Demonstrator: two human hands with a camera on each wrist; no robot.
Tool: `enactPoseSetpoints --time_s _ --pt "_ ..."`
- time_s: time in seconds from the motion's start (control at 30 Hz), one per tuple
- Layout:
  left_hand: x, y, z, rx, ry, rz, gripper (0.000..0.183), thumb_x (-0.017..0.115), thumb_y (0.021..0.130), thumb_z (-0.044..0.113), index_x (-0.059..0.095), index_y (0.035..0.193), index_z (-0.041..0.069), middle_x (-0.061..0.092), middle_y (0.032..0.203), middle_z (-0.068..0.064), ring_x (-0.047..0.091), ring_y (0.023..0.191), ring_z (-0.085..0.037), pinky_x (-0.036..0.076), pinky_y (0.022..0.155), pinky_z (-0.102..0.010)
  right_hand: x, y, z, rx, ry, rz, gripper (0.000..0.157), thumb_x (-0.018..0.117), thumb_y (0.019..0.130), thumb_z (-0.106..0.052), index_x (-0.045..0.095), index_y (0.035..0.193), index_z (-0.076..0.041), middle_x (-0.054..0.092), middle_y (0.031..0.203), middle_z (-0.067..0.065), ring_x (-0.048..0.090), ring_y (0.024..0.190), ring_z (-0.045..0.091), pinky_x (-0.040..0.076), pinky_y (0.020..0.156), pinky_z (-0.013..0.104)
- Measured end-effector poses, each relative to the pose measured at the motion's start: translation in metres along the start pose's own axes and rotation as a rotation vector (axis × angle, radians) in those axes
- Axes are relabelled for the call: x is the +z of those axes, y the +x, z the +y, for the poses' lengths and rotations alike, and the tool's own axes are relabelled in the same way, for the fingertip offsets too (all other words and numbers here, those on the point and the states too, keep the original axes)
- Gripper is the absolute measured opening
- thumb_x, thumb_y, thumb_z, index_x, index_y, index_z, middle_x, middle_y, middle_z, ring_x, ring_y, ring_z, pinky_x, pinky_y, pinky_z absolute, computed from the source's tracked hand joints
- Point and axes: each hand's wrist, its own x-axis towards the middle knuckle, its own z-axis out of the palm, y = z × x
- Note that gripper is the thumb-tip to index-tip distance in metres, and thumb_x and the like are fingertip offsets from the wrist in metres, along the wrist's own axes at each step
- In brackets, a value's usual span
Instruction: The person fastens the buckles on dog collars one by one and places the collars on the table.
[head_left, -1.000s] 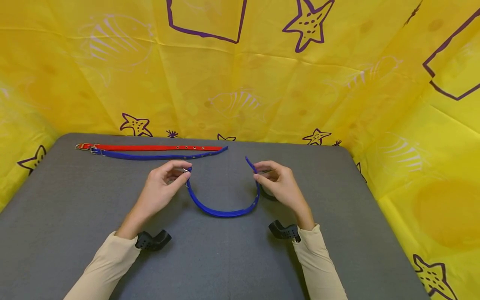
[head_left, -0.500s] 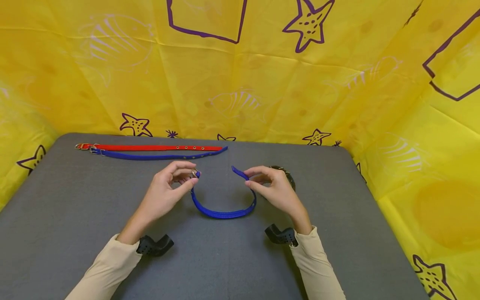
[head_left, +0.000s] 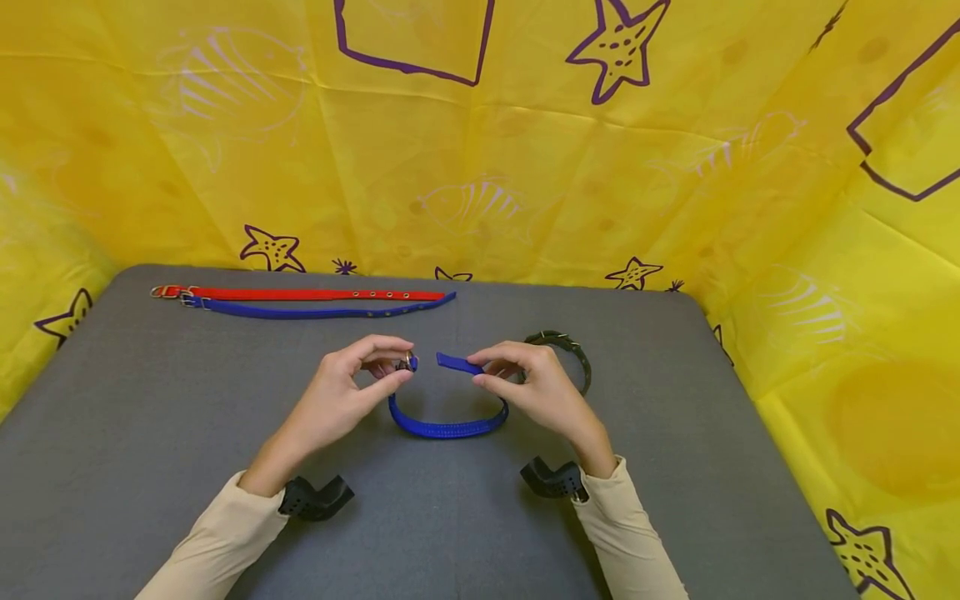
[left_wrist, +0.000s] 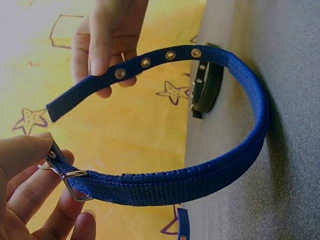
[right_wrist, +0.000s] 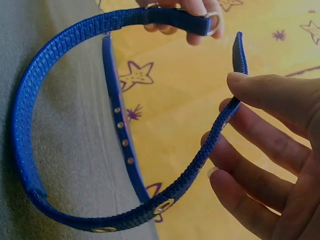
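Note:
A blue collar (head_left: 450,429) with metal eyelets hangs in a U between my hands above the grey table. My left hand (head_left: 348,379) pinches its buckle end between thumb and fingers; the metal buckle (left_wrist: 75,182) shows in the left wrist view. With thumb and index finger my right hand (head_left: 536,383) pinches the eyelet end, and the strap's tip (head_left: 453,362) sticks out toward the buckle. A small gap separates tip and buckle. In the right wrist view the collar (right_wrist: 30,115) curves round in a wide loop.
A dark green collar (head_left: 585,367) lies coiled behind my right hand, partly hidden by it. At the table's back left, a red collar (head_left: 300,294) and another blue collar (head_left: 300,314) lie stretched side by side. Yellow printed cloth (head_left: 480,167) rises behind the table (head_left: 450,533).
My hands have come closer together, narrowing the collar's loop. The strap's tip has swung from pointing up to pointing left at the buckle. More of the dark green collar shows.

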Motion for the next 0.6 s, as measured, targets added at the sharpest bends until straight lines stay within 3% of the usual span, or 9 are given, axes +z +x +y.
enactPoseSetpoints --time_s 0.37,0.6 --pt "0.006 -0.001 -0.003 0.082 0.034 -0.044 0.027 0.072 0.09 0.008 0.069 0.117 0.013 0.075 0.104 0.0 0.058 0.082 -0.005 0.051 0.075 -0.025 0.009 0.002 -0.003 -0.025 -0.013 -0.034 0.018 0.075 0.089 -0.016 0.075 0.107 -0.013 0.075 0.1 0.0 0.068 0.084 0.008 0.056 0.077 0.027" --pt "0.007 -0.002 -0.003 0.089 0.061 -0.074 0.027 0.074 0.089 0.009 0.071 0.115 0.014 0.074 0.102 0.002 0.057 0.082 -0.005 0.053 0.074 -0.032 0.013 0.003 -0.003 -0.034 -0.02 -0.046 0.017 0.075 0.089 -0.017 0.076 0.106 -0.013 0.075 0.099 0.0 0.067 0.082 0.007 0.057 0.075 0.029"
